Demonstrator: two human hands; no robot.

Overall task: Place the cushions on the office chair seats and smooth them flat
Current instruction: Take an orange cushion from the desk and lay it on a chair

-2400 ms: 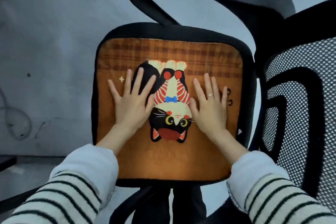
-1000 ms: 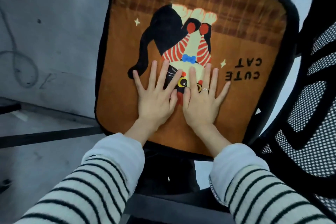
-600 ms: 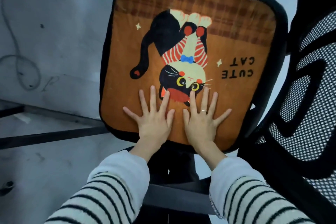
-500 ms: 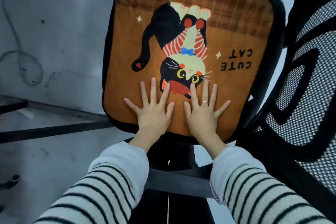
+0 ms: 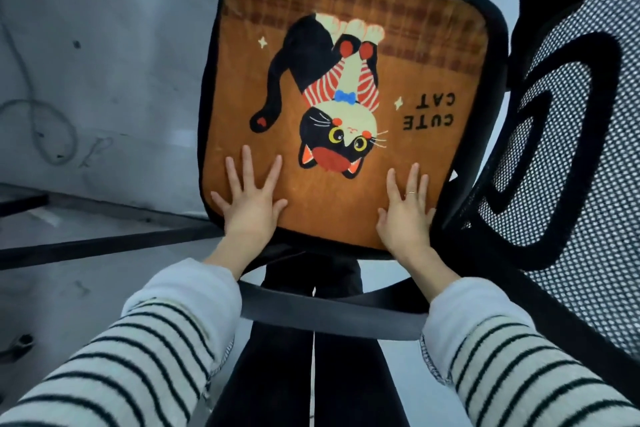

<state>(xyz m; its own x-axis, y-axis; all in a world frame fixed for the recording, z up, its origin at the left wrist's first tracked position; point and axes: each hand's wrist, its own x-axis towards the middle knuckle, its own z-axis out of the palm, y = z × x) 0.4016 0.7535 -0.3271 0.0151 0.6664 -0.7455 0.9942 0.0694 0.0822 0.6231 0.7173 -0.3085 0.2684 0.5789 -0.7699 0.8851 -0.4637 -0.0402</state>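
Cushion (image 5: pixel 349 107), brown plush with an upside-down cat print and the words CUTE CAT, lies flat on the office chair seat (image 5: pixel 493 55), whose black rim shows all round it. It covers the seat almost fully and sits square to the edges.

Both hands press on its near edge. The left hand (image 5: pixel 247 208) lies flat at the near left corner, fingers (image 5: pixel 246 163) straight and spread, holding nothing. The right hand (image 5: pixel 405 220) lies flat at the near right corner, fingers straight and close together, a thin ring on one of them; its outer edge reaches the side of the cushion. Neither hand grips anything.

Judging by its look, the cushion is light, soft and thin, with a short nap that should drag a little under the palm rather than slide. It will bend and fold if lifted by one corner, so two opposite edges or two corners are the best places to take hold. For smoothing, flat palms pushed outward toward the edges suit it best, since pinching would raise a ridge. It looks nearly flat already.

A second chair's mesh backrest (image 5: pixel 568 135) stands just beside the right edge of the seat. Grey floor (image 5: pixel 86 45) lies to the left.
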